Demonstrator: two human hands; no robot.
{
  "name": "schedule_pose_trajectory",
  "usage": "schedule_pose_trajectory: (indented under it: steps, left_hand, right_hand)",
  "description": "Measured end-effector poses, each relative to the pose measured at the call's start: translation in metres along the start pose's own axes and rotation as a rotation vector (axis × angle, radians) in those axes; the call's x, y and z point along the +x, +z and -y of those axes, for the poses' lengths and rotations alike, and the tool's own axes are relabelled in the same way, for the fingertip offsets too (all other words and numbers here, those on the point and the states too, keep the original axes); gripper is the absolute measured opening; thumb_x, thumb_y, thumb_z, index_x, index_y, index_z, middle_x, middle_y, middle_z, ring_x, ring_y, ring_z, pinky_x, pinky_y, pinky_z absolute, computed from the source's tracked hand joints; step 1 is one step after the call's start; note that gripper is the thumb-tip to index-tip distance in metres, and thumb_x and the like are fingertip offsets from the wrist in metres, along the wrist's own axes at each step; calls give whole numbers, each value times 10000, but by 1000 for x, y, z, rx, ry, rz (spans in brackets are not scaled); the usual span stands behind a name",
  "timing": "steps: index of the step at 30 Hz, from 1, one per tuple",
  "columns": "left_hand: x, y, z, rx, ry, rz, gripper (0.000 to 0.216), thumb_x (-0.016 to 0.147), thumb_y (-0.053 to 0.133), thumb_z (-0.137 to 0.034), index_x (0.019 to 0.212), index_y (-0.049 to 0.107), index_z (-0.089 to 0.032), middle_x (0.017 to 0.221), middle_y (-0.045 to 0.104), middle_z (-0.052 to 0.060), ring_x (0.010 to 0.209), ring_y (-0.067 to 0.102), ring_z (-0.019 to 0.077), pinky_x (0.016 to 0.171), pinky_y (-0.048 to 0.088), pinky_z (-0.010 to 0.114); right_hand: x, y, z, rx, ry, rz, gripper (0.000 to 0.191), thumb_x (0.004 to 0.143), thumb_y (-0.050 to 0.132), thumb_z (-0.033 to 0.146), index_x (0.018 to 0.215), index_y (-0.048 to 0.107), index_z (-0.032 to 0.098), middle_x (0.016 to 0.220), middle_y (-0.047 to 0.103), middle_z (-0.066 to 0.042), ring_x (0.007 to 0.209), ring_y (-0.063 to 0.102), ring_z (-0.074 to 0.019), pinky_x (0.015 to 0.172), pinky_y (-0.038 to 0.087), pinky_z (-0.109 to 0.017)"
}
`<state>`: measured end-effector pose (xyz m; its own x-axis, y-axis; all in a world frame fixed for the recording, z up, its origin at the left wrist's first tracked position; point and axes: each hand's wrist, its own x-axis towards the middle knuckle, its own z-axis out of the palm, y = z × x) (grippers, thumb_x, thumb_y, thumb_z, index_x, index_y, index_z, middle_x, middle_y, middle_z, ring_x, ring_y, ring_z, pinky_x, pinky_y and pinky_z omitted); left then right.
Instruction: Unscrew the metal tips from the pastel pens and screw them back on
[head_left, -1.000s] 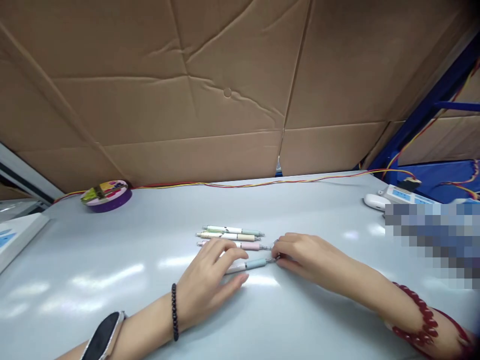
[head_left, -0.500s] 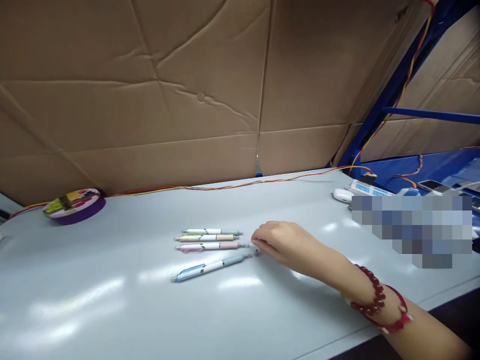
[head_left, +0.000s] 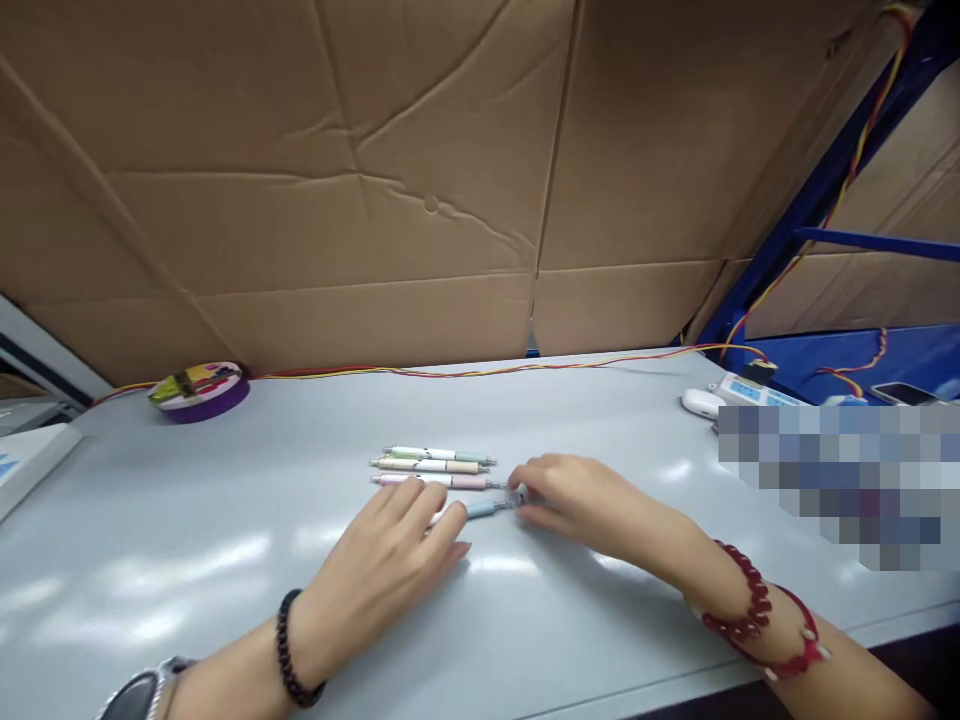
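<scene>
My left hand (head_left: 390,545) lies over the blue pen (head_left: 484,509) and hides most of its barrel. Its fingers are apart, thumb on the near side; no firm grip shows. My right hand (head_left: 574,490) is at the tip end of the pens, thumb and index finger apart. Between them sits a small shiny piece (head_left: 521,494), too small to name. Just beyond my left fingers lies a pink pen (head_left: 465,482), its tip near my right index finger. Farther back, a yellow pen (head_left: 442,466) and a green pen (head_left: 446,455) lie side by side.
A round purple tin (head_left: 202,402) stands at the back left. A red and yellow cable (head_left: 450,373) runs along the table's back edge. To the right are a white power strip (head_left: 757,388) and a white mouse-like object (head_left: 701,403). Cardboard (head_left: 420,230) walls the back.
My left hand has come into view and reached over the blue pen. My right thumb and index finger have spread around the small piece. The view has shifted slightly left.
</scene>
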<state>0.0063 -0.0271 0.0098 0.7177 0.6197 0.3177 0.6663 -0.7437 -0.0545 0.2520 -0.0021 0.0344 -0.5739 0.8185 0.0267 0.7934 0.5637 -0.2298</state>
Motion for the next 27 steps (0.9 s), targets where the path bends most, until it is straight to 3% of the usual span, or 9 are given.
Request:
schedule_pose_trajectory:
  steps: [2, 4, 9, 16, 22, 27]
  left_hand:
    - [19, 9, 4, 42, 49, 19, 123, 873, 483, -255, 943, 553, -181, 892, 582, 82, 776, 550, 246, 656, 460, 366]
    - [27, 15, 6, -28, -13, 54, 184, 853, 506, -259, 1015, 530, -175, 934, 573, 87, 815, 536, 257, 665, 452, 365]
    - [20, 16, 9, -258, -133, 174, 85, 897, 441, -205, 854, 514, -199, 883, 566, 34, 784, 513, 210, 666, 426, 313]
    - [14, 17, 17, -495, -193, 145, 131, 942, 347, -233, 876, 459, -215, 853, 582, 13, 749, 524, 184, 650, 418, 281]
    - [12, 16, 19, -629, -192, 120, 158, 948, 273, -268, 874, 406, -223, 722, 567, -18, 605, 522, 153, 542, 393, 239]
    - [11, 15, 19, -685, -212, 152, 171, 961, 248, -301, 904, 390, -225, 683, 534, -32, 570, 495, 143, 527, 374, 232]
  right_hand:
    - [1, 4, 0, 29, -18, 26, 131, 836, 551, 177, 960, 586, 199, 914, 632, -34, 768, 597, -180, 635, 414, -255]
    - [2, 6, 0, 35, -15, 37, 123, 838, 525, 132, 925, 591, 190, 898, 629, -34, 756, 597, -173, 639, 416, -254]
    - [4, 14, 5, 22, -57, 6, 190, 837, 451, 48, 770, 570, 181, 773, 603, -15, 650, 553, -142, 581, 392, -232]
    - [10, 20, 15, 58, -56, 11, 182, 841, 451, 60, 754, 568, 169, 764, 604, -19, 659, 558, -139, 591, 399, -230]
    - [9, 11, 13, 106, -4, -98, 156, 838, 421, 91, 836, 553, 175, 742, 583, -22, 637, 524, -142, 594, 400, -240]
    - [5, 0, 14, 197, -48, -225, 190, 854, 404, 104, 888, 572, 185, 790, 587, -28, 685, 526, -143, 625, 399, -240]
